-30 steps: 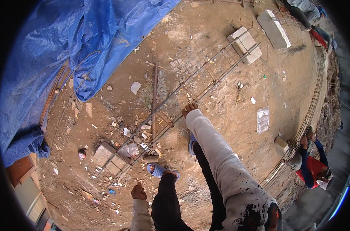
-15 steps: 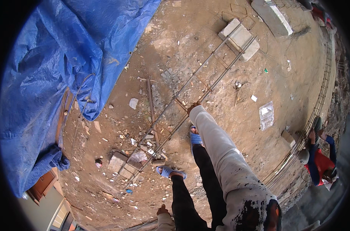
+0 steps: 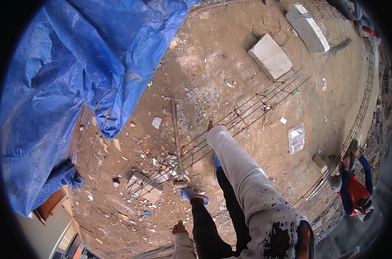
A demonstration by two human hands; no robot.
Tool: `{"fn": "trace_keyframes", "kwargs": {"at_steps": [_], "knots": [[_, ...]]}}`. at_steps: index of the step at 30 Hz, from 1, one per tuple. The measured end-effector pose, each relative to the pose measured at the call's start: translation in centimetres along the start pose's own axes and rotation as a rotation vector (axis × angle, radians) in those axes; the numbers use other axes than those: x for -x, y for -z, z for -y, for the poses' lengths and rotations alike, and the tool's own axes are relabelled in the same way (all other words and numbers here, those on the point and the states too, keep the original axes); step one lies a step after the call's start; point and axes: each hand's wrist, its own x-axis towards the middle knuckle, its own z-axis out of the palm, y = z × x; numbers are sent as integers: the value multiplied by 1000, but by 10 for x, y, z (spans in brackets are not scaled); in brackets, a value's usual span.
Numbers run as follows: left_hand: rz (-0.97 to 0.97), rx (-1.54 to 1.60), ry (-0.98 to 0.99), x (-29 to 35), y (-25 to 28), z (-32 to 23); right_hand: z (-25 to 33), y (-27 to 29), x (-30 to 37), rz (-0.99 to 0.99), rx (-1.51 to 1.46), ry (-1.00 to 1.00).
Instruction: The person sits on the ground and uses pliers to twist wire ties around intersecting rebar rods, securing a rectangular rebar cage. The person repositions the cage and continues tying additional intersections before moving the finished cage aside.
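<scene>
A long rebar cage, thin steel bars tied with square stirrups, slants across the ground before me. My right hand is at its middle, on the upper bar. The fingers look closed round the bar, though the sleeve cuff hides part of the grip. My left hand hangs low beside my left leg, away from the cage, a finger stretched out and nothing visible in it. The cage's near-left end lies over a concrete block. Its far-right end is beside a larger concrete block.
A blue tarp covers the left. A rusty metal bar lies beyond the cage, with rubble around my blue slipper. Another concrete block lies far right. A co-worker in a red vest handles a second long cage at right.
The rebar cage has turned over somewhat, and its far end has come off the large block toward the right and nearer me. My right hand stays at its middle. The view has shifted slightly.
</scene>
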Motion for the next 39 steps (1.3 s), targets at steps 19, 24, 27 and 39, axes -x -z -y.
{"fn": "trace_keyframes", "kwargs": {"at_steps": [19,24,27,39], "knots": [[-239,138,-138,-133,-64,-54,-9,-24,-8,-320,56,181],[-265,190,-199,-196,-82,-101,2,4,-44,-353,66,180],[-238,259,-184,-233,-88,-123,-4,6,-46,-687,11,254],[-57,439,-85,-322,-101,-148,-151,35,-95,-865,-824,-987]]}}
